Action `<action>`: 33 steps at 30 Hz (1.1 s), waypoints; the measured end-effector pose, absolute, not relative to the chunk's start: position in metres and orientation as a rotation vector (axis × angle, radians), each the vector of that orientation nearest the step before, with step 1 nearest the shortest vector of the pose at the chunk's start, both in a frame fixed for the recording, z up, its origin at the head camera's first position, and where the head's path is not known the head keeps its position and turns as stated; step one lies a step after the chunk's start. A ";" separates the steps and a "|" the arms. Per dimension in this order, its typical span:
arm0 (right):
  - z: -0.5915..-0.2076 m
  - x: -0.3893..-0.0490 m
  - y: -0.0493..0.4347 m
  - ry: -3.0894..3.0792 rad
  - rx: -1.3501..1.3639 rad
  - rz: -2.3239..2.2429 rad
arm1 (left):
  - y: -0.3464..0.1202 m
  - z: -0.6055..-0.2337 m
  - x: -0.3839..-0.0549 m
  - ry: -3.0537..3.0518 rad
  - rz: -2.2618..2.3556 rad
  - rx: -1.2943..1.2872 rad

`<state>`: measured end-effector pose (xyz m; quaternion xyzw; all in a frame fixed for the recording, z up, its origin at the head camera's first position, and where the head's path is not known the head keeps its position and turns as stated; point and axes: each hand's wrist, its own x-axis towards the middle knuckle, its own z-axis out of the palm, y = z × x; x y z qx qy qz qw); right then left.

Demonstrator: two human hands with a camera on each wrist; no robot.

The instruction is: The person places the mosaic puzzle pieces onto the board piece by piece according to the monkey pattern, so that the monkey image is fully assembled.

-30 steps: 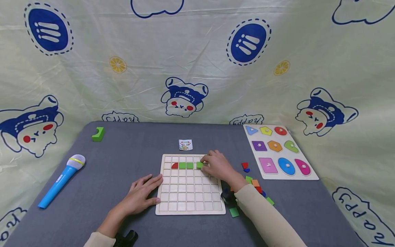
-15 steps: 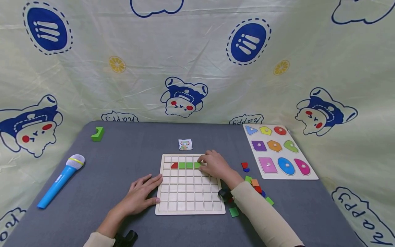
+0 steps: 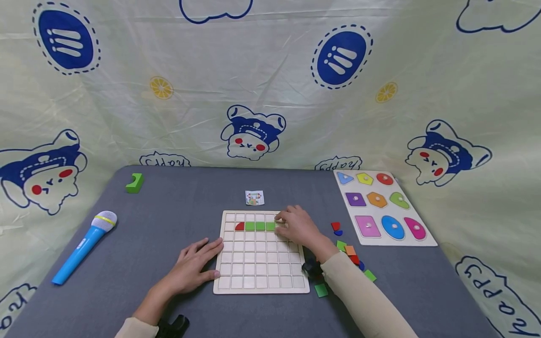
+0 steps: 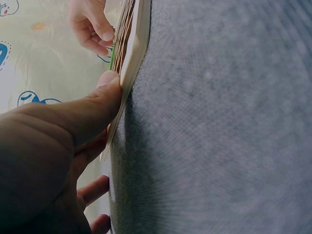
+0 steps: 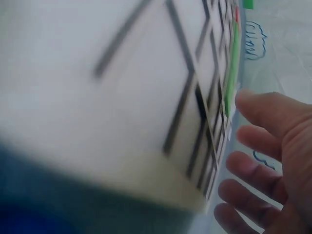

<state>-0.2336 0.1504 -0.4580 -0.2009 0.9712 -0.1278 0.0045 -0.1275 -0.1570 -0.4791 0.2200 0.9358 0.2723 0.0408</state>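
Observation:
A white gridded board [image 3: 249, 271] lies on the table. In one of its upper rows a red curved-edged tile [image 3: 240, 226] sits left of several green square tiles [image 3: 260, 226] lined up side by side. My right hand [image 3: 299, 230] hovers over the row's right end, beside the last green tile; in the right wrist view its thumb and fingers [image 5: 261, 107] are apart with nothing between them. At the board's left edge rests my left hand [image 3: 195, 264], fingers spread, the thumb [image 4: 105, 92] touching the rim.
Loose coloured tiles [image 3: 351, 251] lie right of the board, partly behind the right forearm. A small picture card [image 3: 254, 197] sits beyond the board. A shape puzzle [image 3: 364, 234] stands far right, a toy microphone [image 3: 86, 246] left, a green block [image 3: 135, 183] far left.
The right hand slid a green tile left until it met the other green tiles, then let go and drew slightly right. The left hand stayed in place.

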 end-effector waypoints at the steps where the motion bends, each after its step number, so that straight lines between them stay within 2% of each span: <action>1: -0.457 -0.232 0.154 3.059 -0.601 -0.409 | -0.157 -0.479 -0.127 2.868 0.832 0.677; 10: -0.447 -0.225 0.206 3.229 -0.344 -0.384 | -0.157 -0.478 -0.127 2.863 0.824 0.672; 20: -0.453 -0.217 0.260 3.192 -0.058 -0.338 | -0.157 -0.478 -0.127 2.871 0.812 0.662; 33: -0.463 -0.216 0.281 3.129 0.025 -0.262 | -0.157 -0.480 -0.129 2.873 0.777 0.663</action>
